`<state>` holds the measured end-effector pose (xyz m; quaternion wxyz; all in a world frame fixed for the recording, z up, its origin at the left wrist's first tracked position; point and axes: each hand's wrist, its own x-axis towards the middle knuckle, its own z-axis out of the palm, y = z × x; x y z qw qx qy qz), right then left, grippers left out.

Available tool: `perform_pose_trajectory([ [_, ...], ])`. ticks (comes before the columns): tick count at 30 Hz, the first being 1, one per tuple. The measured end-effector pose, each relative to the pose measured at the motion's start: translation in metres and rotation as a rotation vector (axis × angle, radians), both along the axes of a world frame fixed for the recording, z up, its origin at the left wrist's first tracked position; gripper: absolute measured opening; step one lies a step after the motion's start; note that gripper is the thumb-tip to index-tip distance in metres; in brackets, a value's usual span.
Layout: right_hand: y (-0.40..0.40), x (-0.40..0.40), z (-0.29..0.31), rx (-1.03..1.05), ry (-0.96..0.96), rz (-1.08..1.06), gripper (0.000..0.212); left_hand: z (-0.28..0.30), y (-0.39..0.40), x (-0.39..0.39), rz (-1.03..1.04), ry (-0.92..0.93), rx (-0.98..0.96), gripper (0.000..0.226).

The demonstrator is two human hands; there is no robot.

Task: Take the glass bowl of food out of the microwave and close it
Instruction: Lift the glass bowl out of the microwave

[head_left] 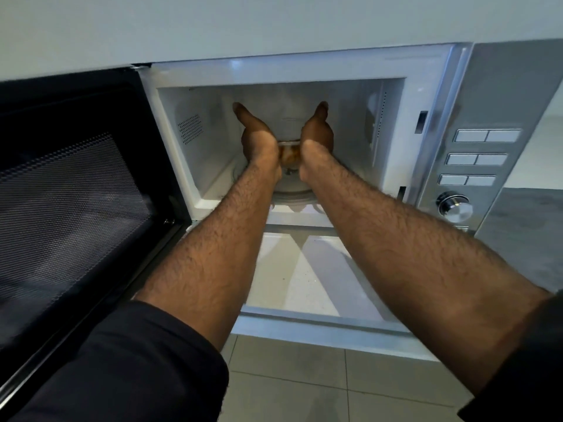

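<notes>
The microwave (438, 95) stands with its black mesh door (70, 190) swung wide to the left. Both my arms reach deep into the white cavity. A clear glass bowl (289, 134) with brownish food (289, 155) sits over the glass turntable (294, 194). My left hand (256, 135) presses against the bowl's left side and my right hand (316, 132) against its right side, thumbs pointing up. The hands hide most of the bowl; whether it is lifted off the turntable cannot be told.
A silver control panel (472, 159) with several buttons and a round knob (455, 207) is right of the cavity. A white counter ledge (304, 287) lies below the opening, grey floor tiles (304, 376) under it. A white cabinet (243, 22) is overhead.
</notes>
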<state>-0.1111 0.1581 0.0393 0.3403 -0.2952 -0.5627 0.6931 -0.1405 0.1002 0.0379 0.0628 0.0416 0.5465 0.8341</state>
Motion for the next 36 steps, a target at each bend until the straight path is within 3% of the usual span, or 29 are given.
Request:
perform_pose_trajectory([
  [8,-0.026,0.069,0.000,-0.170,0.117,0.064,0.076,0.001,-0.027,0.069,0.012,-0.064,0.095,0.094],
  [20,-0.041,0.185,-0.028,-0.289,0.239,0.160,0.078,-0.025,-0.056,0.174,-0.034,-0.086,0.231,0.087],
  [36,0.023,0.319,-0.056,-0.273,0.278,-0.112,0.084,-0.055,0.020,0.304,-0.240,-0.107,0.162,0.085],
])
